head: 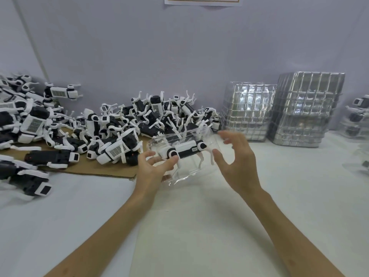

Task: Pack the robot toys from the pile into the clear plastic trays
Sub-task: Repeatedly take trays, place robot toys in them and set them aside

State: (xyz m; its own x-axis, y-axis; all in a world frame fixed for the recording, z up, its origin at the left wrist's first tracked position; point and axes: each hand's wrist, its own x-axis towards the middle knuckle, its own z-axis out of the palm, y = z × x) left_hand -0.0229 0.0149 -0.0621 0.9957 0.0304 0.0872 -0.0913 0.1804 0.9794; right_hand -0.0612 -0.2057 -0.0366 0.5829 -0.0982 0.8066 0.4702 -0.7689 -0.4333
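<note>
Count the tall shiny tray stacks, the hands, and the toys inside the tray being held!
Tall tray stacks: 2
Hands, left and right: 2
Toy in the held tray: 1
Total: 5

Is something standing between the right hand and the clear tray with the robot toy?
Nothing visible does. The right hand is open just beside one end of the clear tray; the left hand holds the other end.

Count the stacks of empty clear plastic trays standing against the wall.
2. The shorter stack of clear trays stands just right of the black-and-white robot toy pile; the taller stack stands right of it. Others may lie beyond the right edge.
</note>
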